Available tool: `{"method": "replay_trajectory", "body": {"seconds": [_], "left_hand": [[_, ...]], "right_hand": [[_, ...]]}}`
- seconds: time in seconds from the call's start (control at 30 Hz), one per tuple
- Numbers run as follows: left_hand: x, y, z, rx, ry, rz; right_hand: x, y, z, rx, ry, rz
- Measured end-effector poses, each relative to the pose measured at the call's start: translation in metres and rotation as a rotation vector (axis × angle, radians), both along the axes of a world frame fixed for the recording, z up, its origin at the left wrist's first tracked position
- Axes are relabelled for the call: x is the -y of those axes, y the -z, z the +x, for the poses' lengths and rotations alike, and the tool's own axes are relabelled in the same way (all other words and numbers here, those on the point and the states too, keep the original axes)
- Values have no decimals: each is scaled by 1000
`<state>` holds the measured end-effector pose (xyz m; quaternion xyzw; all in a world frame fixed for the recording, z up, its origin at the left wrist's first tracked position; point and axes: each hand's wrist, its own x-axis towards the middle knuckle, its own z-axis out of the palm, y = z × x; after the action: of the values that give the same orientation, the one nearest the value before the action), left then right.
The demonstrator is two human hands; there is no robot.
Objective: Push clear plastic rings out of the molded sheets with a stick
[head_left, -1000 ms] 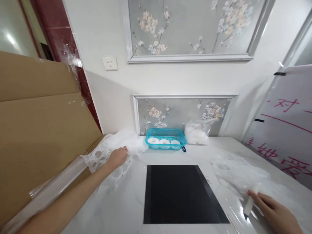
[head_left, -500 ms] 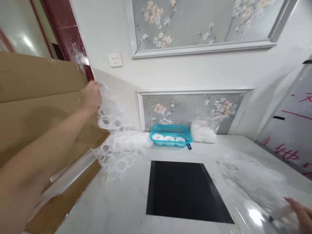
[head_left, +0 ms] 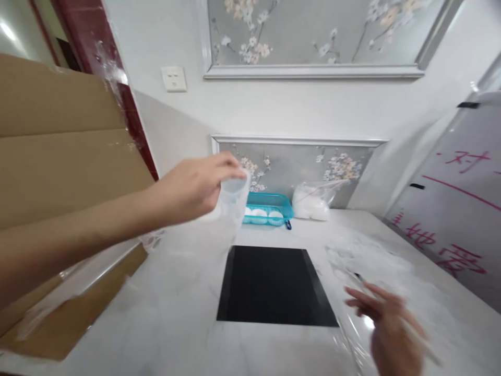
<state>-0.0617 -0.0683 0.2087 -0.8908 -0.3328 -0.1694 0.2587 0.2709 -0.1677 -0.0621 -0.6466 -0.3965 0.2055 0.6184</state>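
Observation:
My left hand [head_left: 198,188] is raised over the table with its fingers pinched on a white, thin plastic sheet [head_left: 231,206] that hangs down, blurred, towards the tabletop. Below it lies a black rectangular mat [head_left: 274,284] on the white marble table [head_left: 176,313]. My right hand [head_left: 387,326] hovers low at the right front beside the mat, smeared by motion. A thin pale strip crosses that hand; its grip is unclear. Crumpled clear film with ring patterns [head_left: 368,261] lies on the table just beyond it.
A blue basket [head_left: 276,208] with white round pieces and a clear bag of white material [head_left: 313,206] stand against the back wall. A large cardboard sheet [head_left: 58,156] leans at the left. A film-covered board with red writing [head_left: 457,219] leans at the right.
My left hand lifted the white sheet off the table's left side, up high, then swung it right over the mat. My right hand rose and shifted left, off the film.

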Motion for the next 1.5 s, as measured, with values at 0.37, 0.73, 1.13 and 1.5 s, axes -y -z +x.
{"method": "replay_trajectory", "body": {"seconds": [0.37,0.73,1.13,1.5], "left_hand": [[29,30,39,-328,117,-200],[23,-10,6,-456,-45,12],[23,-55,-25,-245,-288,225],[57,-45,-56,37,-131,221]], "right_hand": [[-46,-115,-127,297,-356,255],[-77,-82,-131,572,-594,-2],[-132,-163,-45,969,-359,1],[-42,-201,18,623,-150,430]]}}
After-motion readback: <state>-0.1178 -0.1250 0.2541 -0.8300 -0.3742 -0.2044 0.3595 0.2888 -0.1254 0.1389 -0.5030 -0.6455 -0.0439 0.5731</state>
